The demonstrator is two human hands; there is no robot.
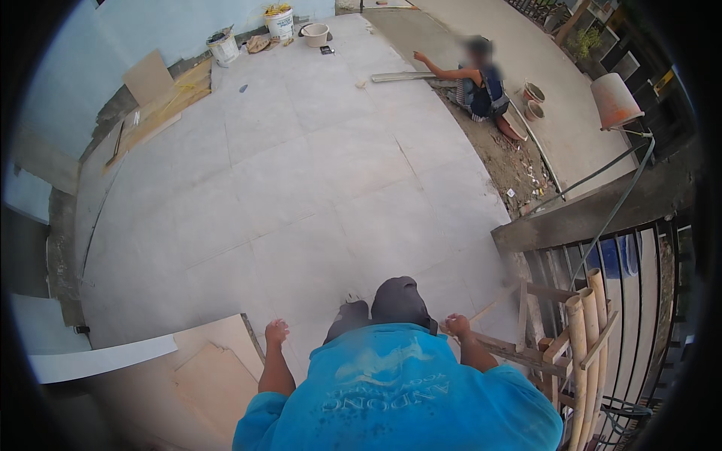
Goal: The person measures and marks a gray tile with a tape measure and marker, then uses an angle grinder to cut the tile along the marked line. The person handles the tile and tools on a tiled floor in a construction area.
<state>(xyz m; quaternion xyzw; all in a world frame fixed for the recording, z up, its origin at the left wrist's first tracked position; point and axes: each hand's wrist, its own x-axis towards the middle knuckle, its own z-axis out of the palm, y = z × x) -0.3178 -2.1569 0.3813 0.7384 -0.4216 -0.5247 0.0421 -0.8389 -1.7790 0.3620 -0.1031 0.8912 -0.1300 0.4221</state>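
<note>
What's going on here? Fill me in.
The person in the blue shirt is on the pale tiled floor. Their left hand, near a pale board, shows nothing held; their right hand is by a wooden frame, any contact unclear. Farther off, to the right, another person sits at the floor's edge, one arm stretched out.

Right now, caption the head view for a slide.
Left hand and right hand flank a blue shirt over pale floor tiles; beyond, a co-worker reaches out.
</note>
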